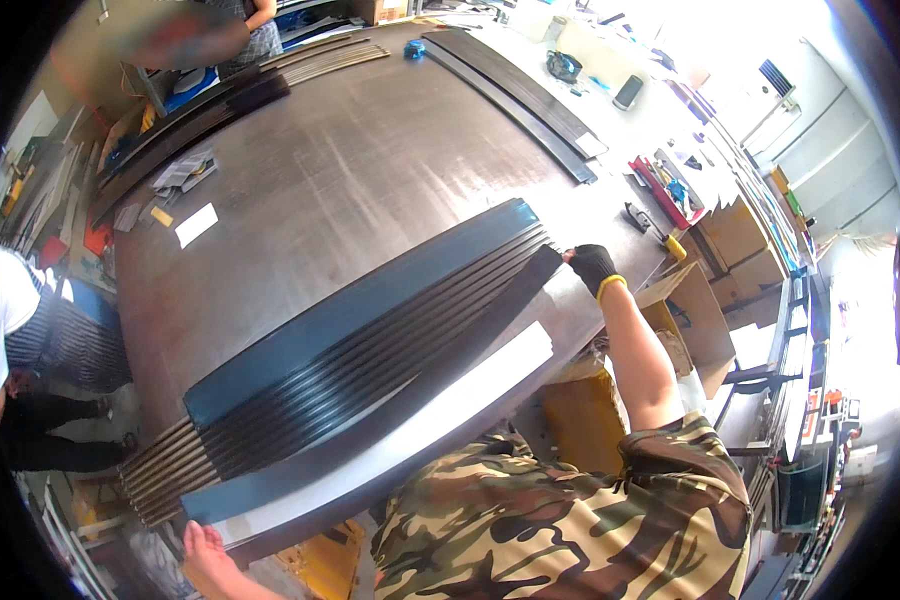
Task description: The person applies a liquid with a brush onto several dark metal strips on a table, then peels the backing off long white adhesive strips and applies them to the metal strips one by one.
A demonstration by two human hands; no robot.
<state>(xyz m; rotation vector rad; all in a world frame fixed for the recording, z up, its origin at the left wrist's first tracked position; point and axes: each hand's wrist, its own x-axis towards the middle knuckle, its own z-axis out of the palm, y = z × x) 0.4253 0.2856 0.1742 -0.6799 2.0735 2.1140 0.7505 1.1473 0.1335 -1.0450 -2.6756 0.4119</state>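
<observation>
Gloved right hand (592,263) looks to be pinching one end of a long dark strip (500,312); bare left hand (208,557) is at the other end, can't tell if it's really gripping. Strip spans between them, ribbed stack (370,368) just beyond. Imo keep both ends level, something that long could twist or bow.

1 head-worn fisheye faces the table (300,180) below.
</observation>
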